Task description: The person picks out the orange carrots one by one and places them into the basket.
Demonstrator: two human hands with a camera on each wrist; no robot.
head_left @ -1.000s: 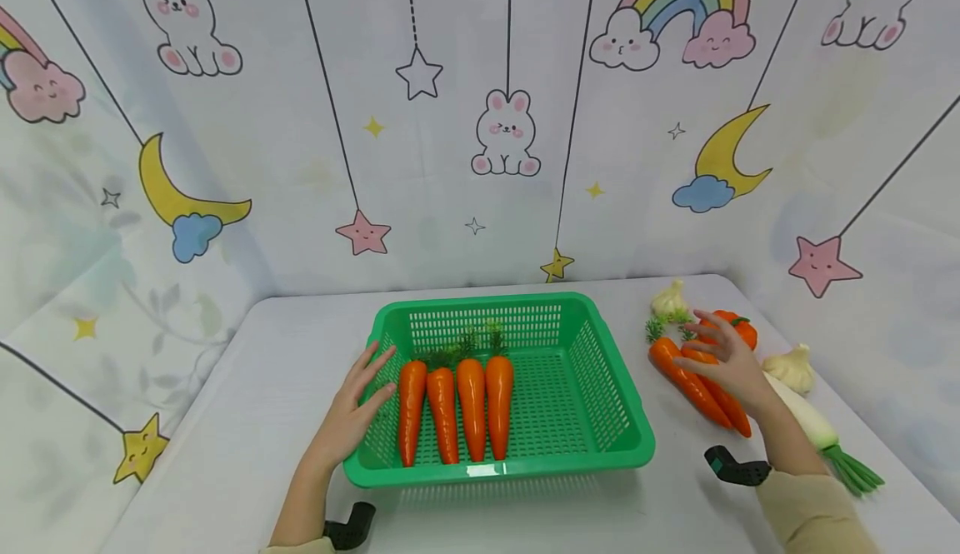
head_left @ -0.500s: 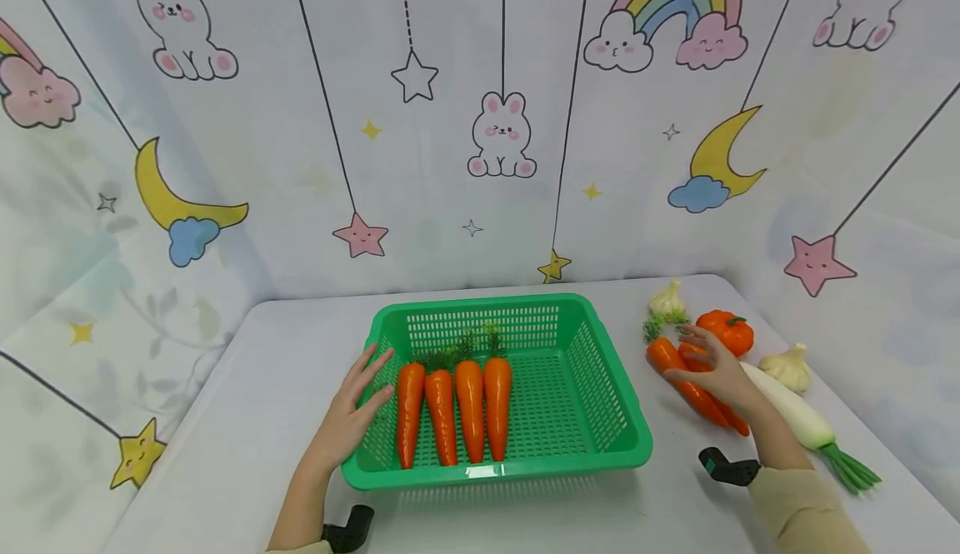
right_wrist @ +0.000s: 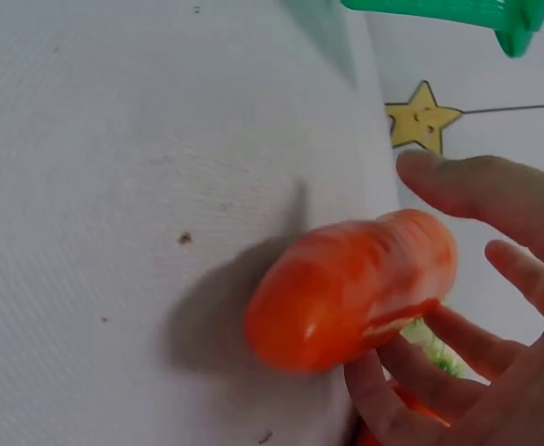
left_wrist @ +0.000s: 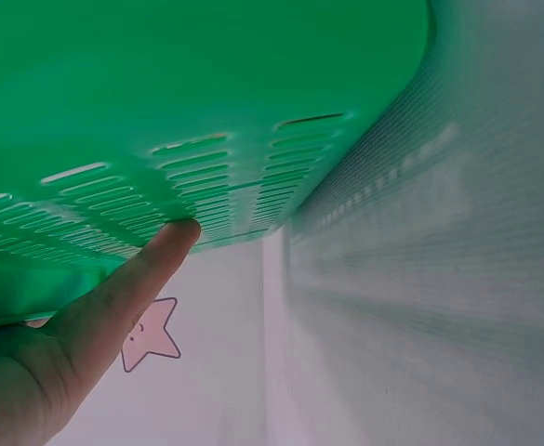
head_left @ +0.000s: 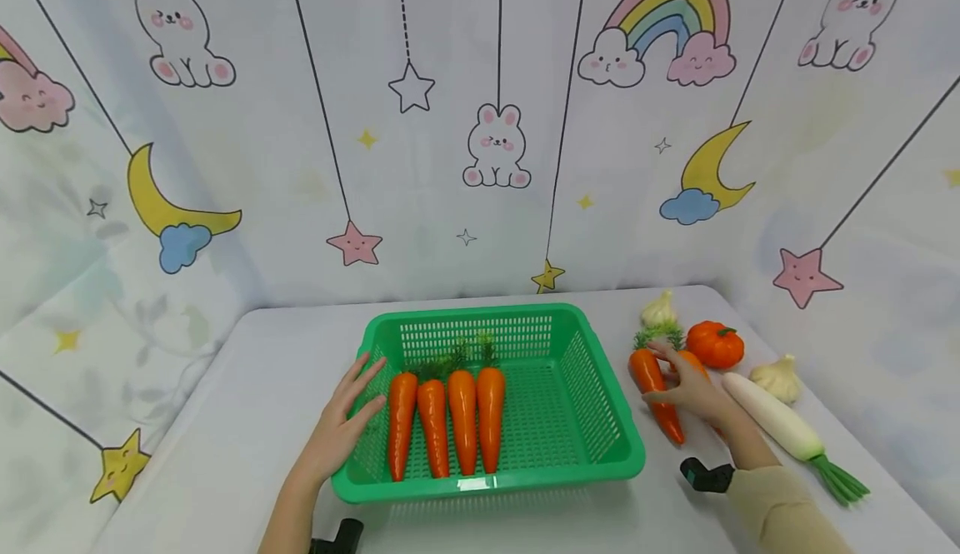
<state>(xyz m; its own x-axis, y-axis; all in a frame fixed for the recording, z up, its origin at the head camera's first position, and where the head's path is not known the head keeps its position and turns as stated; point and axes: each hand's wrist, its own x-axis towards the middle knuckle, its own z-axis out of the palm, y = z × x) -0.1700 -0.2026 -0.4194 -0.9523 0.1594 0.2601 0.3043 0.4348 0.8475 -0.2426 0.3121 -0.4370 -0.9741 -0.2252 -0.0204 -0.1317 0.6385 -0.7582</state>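
Note:
At the left side of the green plastic basket (head_left: 525, 481) is my left hand (head_left: 337, 429), its fingers spread and fairly straight over the rim. In the left wrist view, one finger (left_wrist: 127, 293) lies against the slotted wall. Several orange carrots (head_left: 462, 421) stand side by side in the basket's left half. My right hand (head_left: 697, 389) is over two carrots on the table. Its fingers touch one side of the nearer carrot (right_wrist: 346, 293), while the thumb stands slightly apart from it. The other carrot (head_left: 692, 361) is partly hidden behind the hand.
Right of the carrots lie an orange pumpkin (head_left: 716, 344), a white radish (head_left: 776, 414) with green stalks and a garlic bulb (head_left: 778, 379). Another garlic bulb (head_left: 660, 308) sits behind them. A patterned cloth backdrop (head_left: 420, 162) rises behind the white table (head_left: 277, 371).
My right hand has moved left and down onto the carrots. The nearer carrot has swung left, away from its neighbour. My left hand stays at the basket's side.

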